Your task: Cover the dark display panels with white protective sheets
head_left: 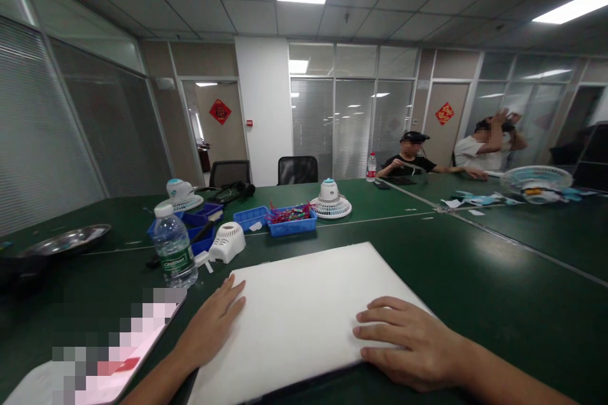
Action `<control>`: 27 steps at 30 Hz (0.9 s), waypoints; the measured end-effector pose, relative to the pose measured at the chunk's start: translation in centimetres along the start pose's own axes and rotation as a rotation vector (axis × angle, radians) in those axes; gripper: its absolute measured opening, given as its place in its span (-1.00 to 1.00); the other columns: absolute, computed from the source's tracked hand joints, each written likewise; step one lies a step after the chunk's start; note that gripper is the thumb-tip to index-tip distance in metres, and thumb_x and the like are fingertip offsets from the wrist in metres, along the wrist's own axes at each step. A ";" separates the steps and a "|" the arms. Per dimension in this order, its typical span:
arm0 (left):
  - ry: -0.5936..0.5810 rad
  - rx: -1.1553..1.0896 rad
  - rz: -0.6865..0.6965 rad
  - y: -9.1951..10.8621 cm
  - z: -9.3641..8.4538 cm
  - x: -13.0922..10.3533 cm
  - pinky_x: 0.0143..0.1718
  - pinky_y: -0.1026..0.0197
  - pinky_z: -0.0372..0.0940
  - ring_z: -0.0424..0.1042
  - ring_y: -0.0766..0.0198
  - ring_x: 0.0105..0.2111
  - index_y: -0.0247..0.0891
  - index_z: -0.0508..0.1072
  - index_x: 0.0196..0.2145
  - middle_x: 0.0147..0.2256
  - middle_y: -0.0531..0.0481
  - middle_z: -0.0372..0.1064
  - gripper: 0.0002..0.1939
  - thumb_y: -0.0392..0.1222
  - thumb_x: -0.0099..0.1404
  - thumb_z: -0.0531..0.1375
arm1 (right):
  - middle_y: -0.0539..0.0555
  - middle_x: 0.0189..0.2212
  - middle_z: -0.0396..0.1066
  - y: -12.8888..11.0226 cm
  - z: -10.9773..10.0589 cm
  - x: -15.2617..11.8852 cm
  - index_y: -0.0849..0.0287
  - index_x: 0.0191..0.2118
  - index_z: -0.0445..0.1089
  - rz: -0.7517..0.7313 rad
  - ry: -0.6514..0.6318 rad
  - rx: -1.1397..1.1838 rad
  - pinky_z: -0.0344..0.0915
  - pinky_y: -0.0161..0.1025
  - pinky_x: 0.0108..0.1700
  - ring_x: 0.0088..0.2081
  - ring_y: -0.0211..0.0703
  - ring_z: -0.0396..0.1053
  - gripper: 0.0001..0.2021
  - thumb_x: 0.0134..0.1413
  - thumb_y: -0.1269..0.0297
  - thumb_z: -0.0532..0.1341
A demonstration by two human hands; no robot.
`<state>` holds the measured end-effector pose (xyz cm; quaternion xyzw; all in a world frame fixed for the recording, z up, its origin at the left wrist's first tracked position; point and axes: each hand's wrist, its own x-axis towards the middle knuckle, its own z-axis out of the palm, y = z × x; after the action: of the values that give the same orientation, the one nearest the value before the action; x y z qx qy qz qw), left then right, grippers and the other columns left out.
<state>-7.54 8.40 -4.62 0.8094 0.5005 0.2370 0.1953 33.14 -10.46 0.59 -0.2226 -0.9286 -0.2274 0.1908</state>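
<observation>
A large white flat board or sheet (304, 310) lies on the green table in front of me, with a dark edge along its near side. My left hand (213, 316) rests at its left edge, fingers stretched out and touching the white surface. On the right part of the board lies my right hand (408, 342), palm down with its fingers apart. Neither hand holds anything. Left of my left hand stands a water bottle (175, 250) with a green label. Beside it sits a white vented plastic housing (228, 242).
Blue bins (293, 223) hold red wires and small parts. Fan parts (329, 201) stand behind them. A metal tray (71, 239) lies far left, and a partly blurred pink-white item (147, 329) near left. Two people (412, 155) sit across the table, near a fan guard (536, 178).
</observation>
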 end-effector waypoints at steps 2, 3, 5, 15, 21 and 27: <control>0.021 -0.122 -0.020 -0.6 -0.4 0.3 0.40 -0.14 -0.13 0.02 0.01 0.38 -0.32 0.24 0.33 0.39 -0.16 0.01 -0.29 0.19 0.42 -0.11 | 0.18 0.06 0.50 -0.1 -0.3 0.5 0.23 -0.03 0.48 -0.051 0.029 -0.042 0.36 -0.02 0.14 0.11 -0.04 0.42 -0.78 0.22 0.40 0.23; 0.039 -0.169 -0.029 -0.8 -0.6 0.4 0.40 -0.13 -0.13 0.04 0.04 0.38 -0.34 0.22 0.33 0.38 -0.16 0.04 -0.29 0.16 0.44 -0.16 | 0.18 0.06 0.50 -0.2 -0.5 0.7 0.23 -0.07 0.50 -0.075 0.049 -0.061 0.38 -0.03 0.12 0.10 -0.02 0.42 -0.81 0.21 0.41 0.23; 0.079 -0.257 -0.039 -1.3 -0.9 0.8 0.40 -0.12 -0.12 0.10 0.06 0.36 -0.35 0.26 0.31 0.36 -0.16 0.13 -0.33 0.10 0.44 -0.17 | 0.17 0.04 0.51 -0.2 -0.8 0.9 0.23 -0.13 0.53 -0.105 0.094 -0.094 0.43 -0.06 0.07 0.10 0.00 0.44 -0.84 0.20 0.43 0.24; -0.025 -0.617 -0.116 -0.3 -1.6 0.5 0.28 -0.04 0.21 0.25 0.11 0.28 -0.32 0.17 0.31 0.35 -0.19 0.14 -0.09 -0.43 -0.08 0.02 | 0.18 0.10 0.47 0.8 -1.9 -1.3 0.22 -0.13 0.55 -0.112 0.153 -0.220 0.47 -0.03 0.06 0.21 0.17 0.33 -0.81 0.15 0.46 0.26; -0.095 -0.166 0.070 0.8 -1.7 -0.2 0.36 -0.21 -0.03 0.17 0.05 0.33 -0.14 0.46 0.15 0.33 -0.02 0.21 -0.44 -0.31 0.20 0.07 | 0.25 0.13 0.44 2.7 -1.4 -4.3 0.21 0.06 0.45 0.140 0.154 -0.159 0.45 -0.13 0.04 0.25 0.05 0.29 -0.68 0.21 0.50 0.19; -0.058 0.094 0.178 2.0 -1.2 -1.0 0.31 -0.20 0.10 0.16 -0.02 0.33 0.02 0.41 0.21 0.38 0.03 0.09 -0.54 0.04 0.44 0.00 | 0.25 0.27 0.27 2.9 0.7 -4.1 0.07 0.39 0.10 0.355 -0.240 0.320 0.20 0.09 0.28 0.29 0.13 0.22 -0.16 0.06 -0.07 0.35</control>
<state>-7.17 6.79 -2.76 0.8656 0.4312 0.2061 0.1494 37.82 -9.09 -0.84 -0.3744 -0.9151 -0.0125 0.1493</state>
